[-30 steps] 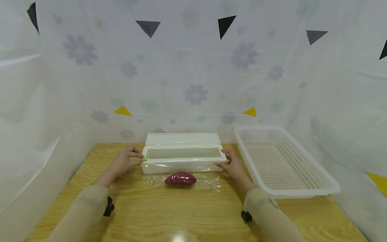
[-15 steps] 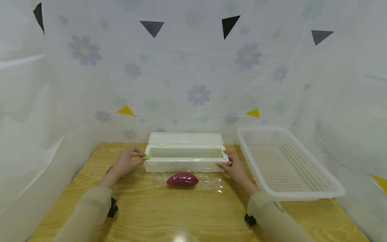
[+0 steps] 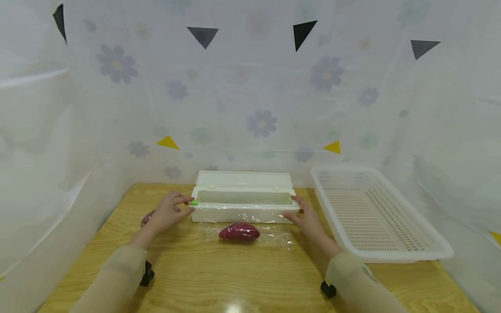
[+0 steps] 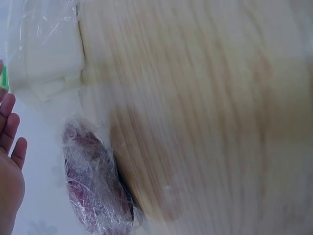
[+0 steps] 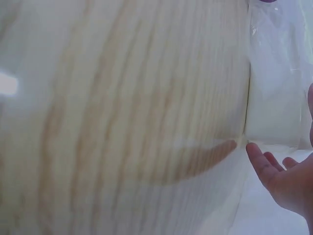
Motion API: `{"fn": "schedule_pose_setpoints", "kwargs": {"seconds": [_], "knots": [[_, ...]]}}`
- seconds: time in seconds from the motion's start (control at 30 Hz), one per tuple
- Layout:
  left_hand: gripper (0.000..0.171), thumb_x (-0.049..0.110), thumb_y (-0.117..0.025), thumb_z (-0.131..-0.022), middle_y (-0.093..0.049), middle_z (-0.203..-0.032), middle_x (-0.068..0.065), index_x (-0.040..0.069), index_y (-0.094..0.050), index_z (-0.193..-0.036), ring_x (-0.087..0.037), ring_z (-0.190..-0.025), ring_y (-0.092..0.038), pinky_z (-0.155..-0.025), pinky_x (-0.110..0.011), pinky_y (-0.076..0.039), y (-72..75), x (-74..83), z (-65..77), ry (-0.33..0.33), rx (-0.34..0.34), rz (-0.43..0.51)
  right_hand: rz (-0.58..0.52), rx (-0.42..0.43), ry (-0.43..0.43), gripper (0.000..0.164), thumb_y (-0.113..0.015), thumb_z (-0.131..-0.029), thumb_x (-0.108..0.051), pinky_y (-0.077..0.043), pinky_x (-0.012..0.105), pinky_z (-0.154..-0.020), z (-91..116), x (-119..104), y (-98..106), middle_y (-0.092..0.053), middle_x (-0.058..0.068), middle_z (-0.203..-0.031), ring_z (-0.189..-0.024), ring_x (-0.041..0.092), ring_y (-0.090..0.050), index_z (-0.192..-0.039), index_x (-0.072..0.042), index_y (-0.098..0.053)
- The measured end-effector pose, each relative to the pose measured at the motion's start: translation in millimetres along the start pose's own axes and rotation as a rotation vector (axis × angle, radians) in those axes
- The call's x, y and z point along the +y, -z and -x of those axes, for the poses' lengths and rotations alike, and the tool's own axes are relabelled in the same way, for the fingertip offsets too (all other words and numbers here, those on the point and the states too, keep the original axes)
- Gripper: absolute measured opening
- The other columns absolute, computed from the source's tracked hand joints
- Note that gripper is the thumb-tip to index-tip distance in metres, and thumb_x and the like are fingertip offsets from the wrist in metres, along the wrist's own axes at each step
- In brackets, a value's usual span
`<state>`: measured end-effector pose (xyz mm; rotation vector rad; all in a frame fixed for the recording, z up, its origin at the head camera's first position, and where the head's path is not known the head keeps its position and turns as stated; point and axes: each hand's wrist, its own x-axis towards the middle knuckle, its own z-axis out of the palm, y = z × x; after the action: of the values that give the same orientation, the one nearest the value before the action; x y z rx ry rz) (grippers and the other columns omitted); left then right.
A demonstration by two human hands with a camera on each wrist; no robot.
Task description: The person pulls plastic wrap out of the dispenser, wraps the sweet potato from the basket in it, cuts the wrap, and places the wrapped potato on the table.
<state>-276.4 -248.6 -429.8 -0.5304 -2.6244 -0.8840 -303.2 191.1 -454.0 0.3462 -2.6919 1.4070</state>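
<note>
A white cling film dispenser box (image 3: 242,214) lies across the wooden table with its lid tipped back. From its front edge, clear cling film (image 3: 274,234) hangs down onto the table, and a purple sweet potato (image 3: 239,233) lies on it. At the box's left end, my left hand (image 3: 166,214) pinches a small green slider (image 3: 194,202) on the front rim. My right hand (image 3: 309,219) grips the right end, thumb at the front and fingers on the end. Part of that hand is cut off in the right wrist view.
Beside my left wrist lies another purple piece wrapped in film (image 4: 93,186), mostly hidden by the hand in the head view. A white perforated basket (image 3: 395,257) stands right of the box. A flowered plastic sheet (image 3: 219,108) hangs close behind.
The whole head view has shifted, so everything sits slightly further right. More of the wrapped piece shows beside my left wrist. Both hands keep their places at the box's ends.
</note>
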Motion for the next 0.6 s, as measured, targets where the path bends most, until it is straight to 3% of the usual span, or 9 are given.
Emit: {"fn": "schedule_pose_setpoints", "kwargs": {"seconds": [0.17, 0.33, 0.6], "knots": [[0.041, 0.020, -0.080, -0.075, -0.059, -0.090, -0.009, 0.006, -0.069, -0.112, -0.022, -0.085, -0.050, -0.065, -0.030, -0.044, -6.9, 6.6, -0.8, -0.156, 0.099, -0.115, 0.059, 0.033, 0.039, 0.069, -0.068, -0.084, -0.044, -0.046, 0.053, -0.089, 4.0, -4.0, 1.0, -0.038, 0.016, -0.145, -0.117, 0.039, -0.047, -0.139, -0.012, -0.042], [0.031, 0.017, -0.084, -0.069, -0.059, -0.087, -0.007, 0.008, -0.074, -0.097, -0.021, -0.081, -0.050, -0.072, -0.040, -0.042, -14.4, 14.1, -5.1, -0.285, 0.202, -0.185, 0.080, 0.062, 0.073, 0.064, -0.069, -0.084, -0.042, -0.043, 0.053, -0.090, 7.2, -8.4, 2.8, -0.044, 0.015, -0.140, -0.114, 0.036, -0.048, -0.135, -0.011, -0.047], [0.010, 0.012, -0.082, -0.071, -0.057, -0.083, -0.002, 0.013, -0.077, -0.080, -0.019, -0.078, -0.049, -0.071, -0.039, -0.040, -19.1, 16.8, -9.6, -0.238, 0.212, -0.231, 0.096, 0.072, 0.061, 0.059, -0.070, -0.084, -0.035, -0.048, 0.049, -0.087, 10.5, -12.7, 5.0, -0.043, 0.014, -0.141, -0.117, 0.036, -0.048, -0.134, -0.012, -0.049]]}}
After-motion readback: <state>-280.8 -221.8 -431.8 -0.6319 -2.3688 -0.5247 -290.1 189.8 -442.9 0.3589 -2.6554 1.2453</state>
